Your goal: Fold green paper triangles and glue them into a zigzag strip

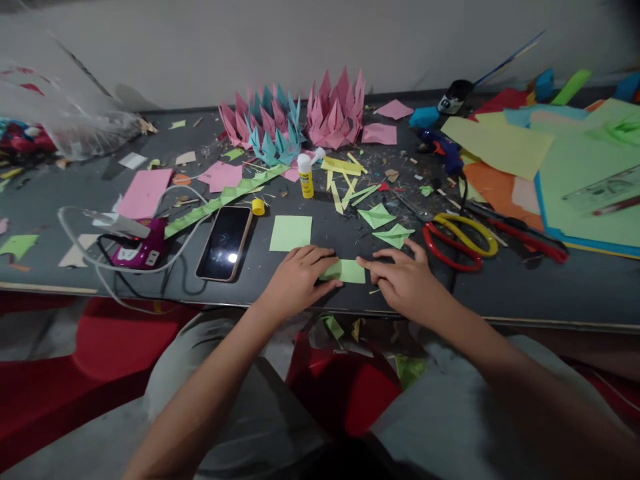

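So the counter (523, 293) is a proper mess, but there's kind of a system. Big stack of coloured sheets (593, 193) is over on the right, probably so it's reachable without eating up elbow room. The spiky pink paper piece (336, 123) sits back near the wall, I'd guess so a sleeve can't squash it.

Both forearms come in from the near edge, palms down and angled toward each other. Left hand (300, 277) is bent over one end of a small green strip (350, 271), thumb on the near side, likely pinning it; can't tell if that grip is really pinching. Right hand (403, 277) has its grip loose, fingers spread, index tip at the strip's other end, maybe to steady it.

Strip's flat on the counter, right by the edge, between the hands. Plain green square (291, 233) lies just beyond the left hand, handy spot imo. Glue stick (305, 181) is standing uncapped farther back, easy to grab.
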Demonstrator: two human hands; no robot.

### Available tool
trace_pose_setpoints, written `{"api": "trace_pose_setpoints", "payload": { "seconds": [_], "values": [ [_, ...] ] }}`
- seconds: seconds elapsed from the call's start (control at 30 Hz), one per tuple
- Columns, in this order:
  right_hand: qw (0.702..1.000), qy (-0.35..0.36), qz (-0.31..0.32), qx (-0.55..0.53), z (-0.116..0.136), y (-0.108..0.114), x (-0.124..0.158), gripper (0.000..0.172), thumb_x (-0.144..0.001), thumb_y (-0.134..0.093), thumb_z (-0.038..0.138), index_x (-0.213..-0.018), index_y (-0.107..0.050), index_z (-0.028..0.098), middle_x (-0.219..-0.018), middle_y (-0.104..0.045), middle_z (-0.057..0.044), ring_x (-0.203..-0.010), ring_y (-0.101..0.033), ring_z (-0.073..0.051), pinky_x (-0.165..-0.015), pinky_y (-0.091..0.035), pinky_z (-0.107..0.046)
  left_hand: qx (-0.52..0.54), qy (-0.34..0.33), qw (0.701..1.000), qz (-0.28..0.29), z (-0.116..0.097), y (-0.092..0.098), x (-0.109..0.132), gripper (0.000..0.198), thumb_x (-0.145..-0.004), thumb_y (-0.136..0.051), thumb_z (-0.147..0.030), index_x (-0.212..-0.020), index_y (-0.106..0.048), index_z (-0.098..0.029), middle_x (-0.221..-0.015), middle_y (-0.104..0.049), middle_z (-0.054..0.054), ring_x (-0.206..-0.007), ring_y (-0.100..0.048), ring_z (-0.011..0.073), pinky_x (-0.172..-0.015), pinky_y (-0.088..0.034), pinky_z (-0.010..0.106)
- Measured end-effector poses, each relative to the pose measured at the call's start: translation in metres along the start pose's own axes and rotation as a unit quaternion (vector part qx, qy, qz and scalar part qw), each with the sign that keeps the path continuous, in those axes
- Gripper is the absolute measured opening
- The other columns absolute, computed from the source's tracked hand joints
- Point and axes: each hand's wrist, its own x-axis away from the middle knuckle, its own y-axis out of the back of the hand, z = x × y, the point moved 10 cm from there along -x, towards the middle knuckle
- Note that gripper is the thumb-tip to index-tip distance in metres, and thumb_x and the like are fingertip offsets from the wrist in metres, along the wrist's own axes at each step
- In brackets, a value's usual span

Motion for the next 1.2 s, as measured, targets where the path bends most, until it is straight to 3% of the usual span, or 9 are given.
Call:
{"api": "trace_pose_setpoints", "payload": {
  "seconds": [0.17, 0.27, 0.43, 0.6, 0.7, 0.8, 0.87, 1.0, 1.2],
  "values": [
    [0.999, -0.001, 0.007, -0.031, -0.001, 0.0, 0.001, 0.024, -0.082, -0.039, 0.014, -0.08, -0.061, 0.024, -0.106, -0.067, -0.001, -0.105, -0.054, -0.023, -0.1, -0.015, -0.057, -0.026, -0.02, 0.999, -0.021, -0.002, 0.004, 0.001, 0.027, -0.09, -0.044, -0.032, -0.105, -0.06, -0.016, -0.112, -0.062, 0.006, -0.1, -0.055, 0.021, -0.084, -0.044, 0.036],
    [0.997, -0.027, -0.02, -0.062, -0.003, 0.007, -0.004, 0.01, -0.083, -0.048, 0.029, -0.086, -0.056, 0.024, -0.1, -0.068, -0.003, -0.098, -0.058, -0.023, -0.1, -0.016, -0.055, -0.053, -0.042, 0.997, -0.037, -0.008, 0.006, 0.0, 0.021, -0.086, -0.046, -0.021, -0.099, -0.062, -0.015, -0.111, -0.064, 0.007, -0.096, -0.058, 0.0212, -0.082, -0.044, 0.037],
    [0.992, -0.05, -0.086, -0.073, -0.001, 0.023, -0.015, 0.035, -0.073, -0.062, 0.044, -0.099, -0.051, 0.022, -0.08, -0.069, -0.002, -0.088, -0.062, -0.024, -0.096, -0.025, -0.049, -0.036, -0.045, 0.996, -0.069, -0.013, 0.012, -0.003, 0.015, -0.083, -0.048, -0.016, -0.091, -0.06, -0.016, -0.102, -0.066, 0.006, -0.094, -0.058, 0.0201, -0.08, -0.044, 0.034],
    [0.995, 0.059, -0.075, -0.007, 0.036, 0.024, -0.021, 0.02, -0.079, -0.058, 0.03, -0.096, -0.06, 0.019, -0.082, -0.067, -0.005, -0.079, -0.06, -0.021, -0.069, -0.043, -0.031, 0.041, -0.034, 0.992, -0.111, -0.015, 0.025, -0.003, 0.012, -0.081, -0.045, -0.011, -0.084, -0.055, -0.016, -0.092, -0.065, 0.006, -0.089, -0.058, 0.0188, -0.077, -0.046, 0.032],
    [0.992, 0.043, -0.11, -0.035, 0.038, 0.029, -0.02, 0.012, -0.082, -0.051, 0.021, -0.085, -0.063, 0.02, -0.075, -0.067, -0.003, -0.071, -0.061, -0.017, -0.063, -0.043, -0.027, 0.128, 0.019, 0.978, -0.163, -0.003, 0.032, -0.001, 0.012, -0.08, -0.048, -0.014, -0.091, -0.053, -0.017, -0.096, -0.063, 0.007, -0.093, -0.057, 0.0183, -0.08, -0.045, 0.032],
    [0.982, -0.011, -0.157, -0.102, 0.024, 0.036, -0.017, 0.013, -0.082, -0.051, 0.019, -0.079, -0.063, 0.02, -0.066, -0.064, -0.001, -0.06, -0.058, -0.014, -0.057, -0.043, -0.024, 0.289, 0.163, 0.922, -0.199, 0.029, 0.025, 0.004, 0.036, -0.077, -0.056, -0.022, -0.112, -0.046, -0.017, -0.106, -0.059, 0.009, -0.092, -0.058, 0.0174, -0.073, -0.047, 0.028],
    [0.974, -0.005, -0.173, -0.149, 0.021, 0.039, -0.016, 0.012, -0.082, -0.052, 0.022, -0.077, -0.063, 0.02, -0.068, -0.063, -0.001, -0.063, -0.058, -0.014, -0.062, -0.044, -0.025, 0.402, 0.233, 0.868, -0.175, 0.041, 0.009, 0.005, 0.034, -0.075, -0.058, -0.025, -0.107, -0.051, -0.016, -0.095, -0.062, 0.006, -0.077, -0.059, 0.0144, -0.062, -0.047, 0.023],
    [0.945, -0.021, -0.177, -0.273, 0.011, 0.04, -0.016, 0.016, -0.083, -0.052, 0.03, -0.085, -0.064, 0.02, -0.091, -0.066, -0.005, -0.087, -0.059, -0.018, -0.077, -0.046, -0.03, 0.535, 0.253, 0.79, -0.161, 0.04, -0.001, 0.001, 0.01, -0.07, -0.062, -0.023, -0.075, -0.06, -0.014, -0.068, -0.061, -0.001, -0.061, -0.055, 0.0096, -0.058, -0.044, 0.02],
    [0.898, -0.138, -0.098, -0.406, -0.007, 0.014, -0.02, 0.016, -0.078, -0.057, 0.033, -0.078, -0.064, 0.018, -0.074, -0.066, -0.002, -0.066, -0.059, -0.015, -0.058, -0.045, -0.025, 0.64, 0.26, 0.7, -0.184, 0.036, 0.001, 0.005, 0.017, -0.07, -0.065, -0.027, -0.082, -0.062, -0.016, -0.075, -0.069, 0.002, -0.071, -0.064, 0.015, -0.066, -0.049, 0.024]
  ]
}}
